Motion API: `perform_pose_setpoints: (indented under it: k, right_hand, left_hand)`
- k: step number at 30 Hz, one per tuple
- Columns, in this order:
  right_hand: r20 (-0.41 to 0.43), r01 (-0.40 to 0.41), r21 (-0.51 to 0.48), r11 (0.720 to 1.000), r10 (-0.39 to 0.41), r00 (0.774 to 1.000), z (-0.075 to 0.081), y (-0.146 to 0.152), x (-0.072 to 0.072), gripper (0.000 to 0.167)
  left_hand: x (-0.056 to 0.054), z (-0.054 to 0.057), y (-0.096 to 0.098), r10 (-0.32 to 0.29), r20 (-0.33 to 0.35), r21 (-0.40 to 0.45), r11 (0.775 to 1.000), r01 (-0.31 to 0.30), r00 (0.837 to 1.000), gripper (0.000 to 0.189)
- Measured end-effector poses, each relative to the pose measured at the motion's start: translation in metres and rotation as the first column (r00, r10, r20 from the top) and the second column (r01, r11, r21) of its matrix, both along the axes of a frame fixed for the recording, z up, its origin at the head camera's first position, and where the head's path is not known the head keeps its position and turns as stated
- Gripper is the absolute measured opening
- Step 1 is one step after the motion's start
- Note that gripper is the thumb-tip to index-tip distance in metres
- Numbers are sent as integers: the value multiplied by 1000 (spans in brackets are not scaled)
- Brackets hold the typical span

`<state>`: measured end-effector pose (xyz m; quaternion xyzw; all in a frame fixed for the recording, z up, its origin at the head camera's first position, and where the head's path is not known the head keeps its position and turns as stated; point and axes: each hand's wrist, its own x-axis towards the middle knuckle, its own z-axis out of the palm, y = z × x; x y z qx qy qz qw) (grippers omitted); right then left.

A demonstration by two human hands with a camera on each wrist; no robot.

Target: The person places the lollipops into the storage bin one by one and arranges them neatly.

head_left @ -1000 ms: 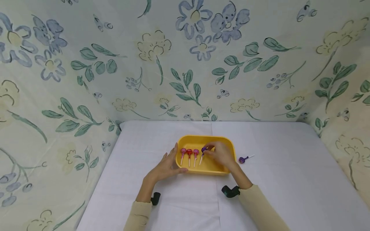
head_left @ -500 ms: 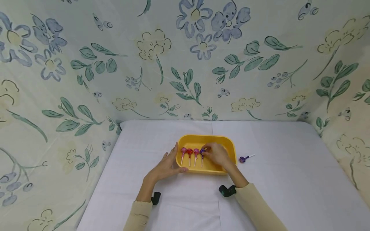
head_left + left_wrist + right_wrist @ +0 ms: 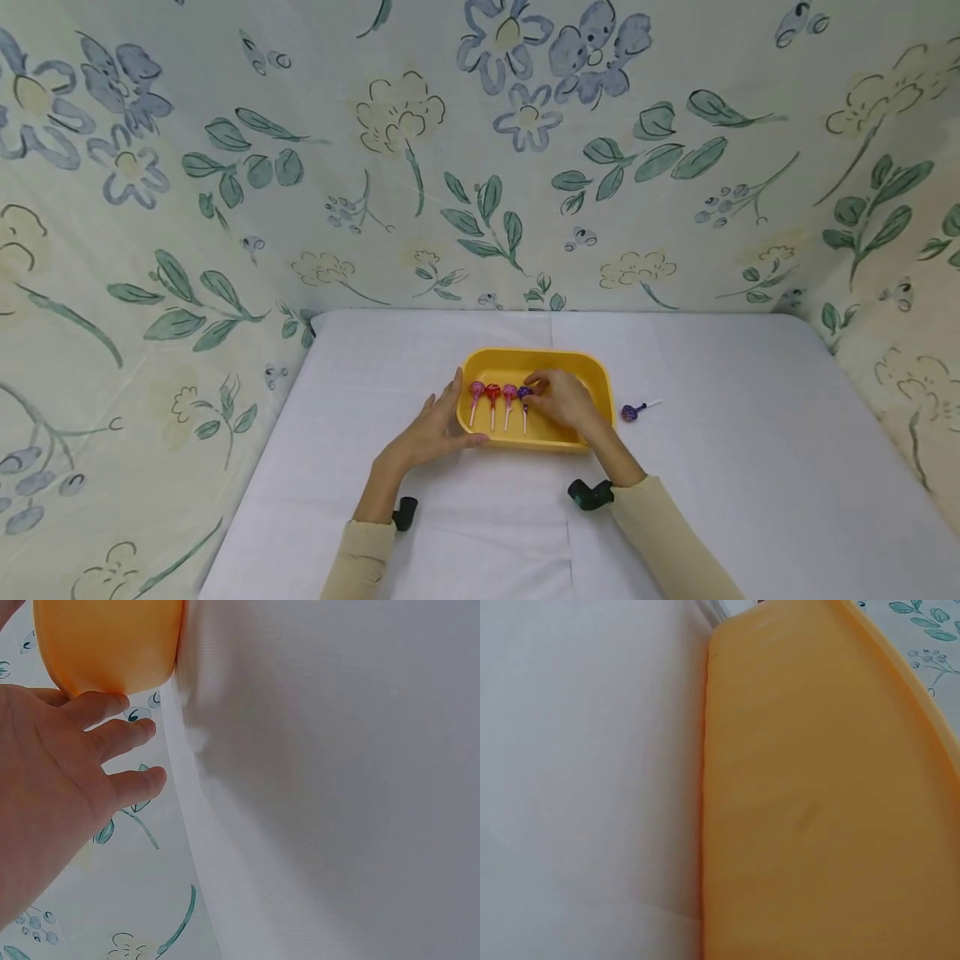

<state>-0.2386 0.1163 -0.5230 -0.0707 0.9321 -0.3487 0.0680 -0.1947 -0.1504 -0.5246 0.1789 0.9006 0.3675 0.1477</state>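
A yellow tray (image 3: 562, 435) lies on the white cloth, with several wrapped lollipops in a row inside it. From the left come a pink lollipop (image 3: 477, 389), a red lollipop (image 3: 492, 392) and another pink lollipop (image 3: 510, 392). Beside them my right hand (image 3: 562, 400) pinches the head of a purple lollipop (image 3: 524, 392), its white stick pointing toward me. My left hand (image 3: 431, 429) rests against the tray's left end, thumb by the near rim. In the left wrist view its fingers (image 3: 124, 739) are spread and fairly straight against the tray wall (image 3: 112, 645).
Right of the tray, a second purple lollipop (image 3: 630, 412) lies on the white cloth (image 3: 720, 483), stick pointing right. A flowered backdrop (image 3: 480, 167) rises behind the table and along both sides.
The purple lollipop in my right hand has swung from slanted to nearly parallel with the others, and the hand shifted slightly left. My left hand has stayed at the tray.
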Motion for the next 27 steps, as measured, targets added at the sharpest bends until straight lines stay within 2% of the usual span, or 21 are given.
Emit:
perform_pose_setpoints:
  k: [5,9,13,17,20,22,24,27]
  right_hand:
    - [4,24,-16,1000,-24,1000,2,6,3,28]
    - [3,54,-90,995,-54,999,8,18,7,31]
    - [-68,99,-150,984,-110,992,18,41,14,33]
    - [-148,179,-168,969,-204,968,28,73,24,32]
    - [-207,212,-147,966,-240,949,29,99,31,31]
    - [-221,218,-100,971,-236,946,27,114,34,31]
    - [-206,210,-42,977,-214,955,24,126,38,31]
    - [-119,174,36,984,-169,978,19,139,42,31]
  left_hand:
    - [1,-1,1,2,6,8,1000,-2,1000,122]
    - [3,-1,1,10,11,13,1000,-11,1000,122]
    - [3,-1,1,14,5,16,1000,-14,1000,120]
    - [2,0,2,13,1,16,1000,-13,1000,119]
    - [2,1,2,10,1,13,1000,-10,1000,119]
    - [2,1,2,8,1,12,1000,-8,1000,119]
    - [2,1,2,9,3,14,1000,-9,1000,119]
    - [2,1,4,11,5,20,1000,-11,1000,118]
